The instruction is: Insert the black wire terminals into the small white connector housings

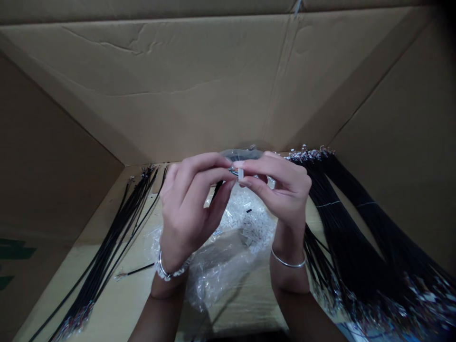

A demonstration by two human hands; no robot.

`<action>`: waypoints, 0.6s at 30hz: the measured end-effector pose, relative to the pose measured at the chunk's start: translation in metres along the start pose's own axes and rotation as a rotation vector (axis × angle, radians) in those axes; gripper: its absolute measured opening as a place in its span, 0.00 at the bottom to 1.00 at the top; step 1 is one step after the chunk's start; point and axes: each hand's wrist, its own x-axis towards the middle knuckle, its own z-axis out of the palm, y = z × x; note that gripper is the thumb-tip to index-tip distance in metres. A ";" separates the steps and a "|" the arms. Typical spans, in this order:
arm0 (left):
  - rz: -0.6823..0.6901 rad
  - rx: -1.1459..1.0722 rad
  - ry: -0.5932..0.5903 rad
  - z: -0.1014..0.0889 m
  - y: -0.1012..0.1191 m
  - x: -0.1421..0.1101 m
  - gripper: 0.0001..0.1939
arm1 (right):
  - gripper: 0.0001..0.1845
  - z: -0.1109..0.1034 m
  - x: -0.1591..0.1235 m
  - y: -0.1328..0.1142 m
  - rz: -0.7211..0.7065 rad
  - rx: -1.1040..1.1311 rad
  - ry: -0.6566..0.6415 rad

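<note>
My left hand (194, 199) pinches the thin coloured wires (233, 171) at the end of a black cable (216, 191). Between the thumb and fingers of my right hand (281, 183) is a small white connector housing (241, 174). The wire ends meet the housing's left side; how far in they reach, I cannot tell. Below both hands lies a clear plastic bag (213, 266) with a heap of small white connector housings (255, 230) on it. The rest of the held cable passes behind my left hand, and a bare-ended cable tip (137, 270) shows beside that wrist.
A loose bundle of black cables (117, 242) lies at the left. Thick tied bundles of black cables (345, 228) fill the right side, white connectors at their far ends. Cardboard walls (178, 85) enclose the wooden table (117, 304) at the back and both sides.
</note>
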 end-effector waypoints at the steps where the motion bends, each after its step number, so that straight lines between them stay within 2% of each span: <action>1: -0.003 -0.014 -0.011 -0.001 0.000 0.001 0.06 | 0.14 0.001 0.000 0.000 0.007 0.006 0.001; 4: -0.031 -0.072 -0.020 -0.002 -0.001 0.002 0.06 | 0.15 0.003 0.000 0.002 0.018 0.023 -0.007; 9: -0.135 -0.190 0.035 -0.002 -0.003 -0.001 0.10 | 0.13 0.004 0.000 0.000 0.047 0.020 -0.016; 14: -0.289 -0.261 0.038 -0.003 -0.008 -0.004 0.12 | 0.15 0.001 0.002 -0.005 0.216 0.051 -0.084; 18: -0.325 -0.292 0.037 -0.003 -0.008 -0.005 0.12 | 0.07 0.000 0.003 -0.006 0.250 0.016 -0.076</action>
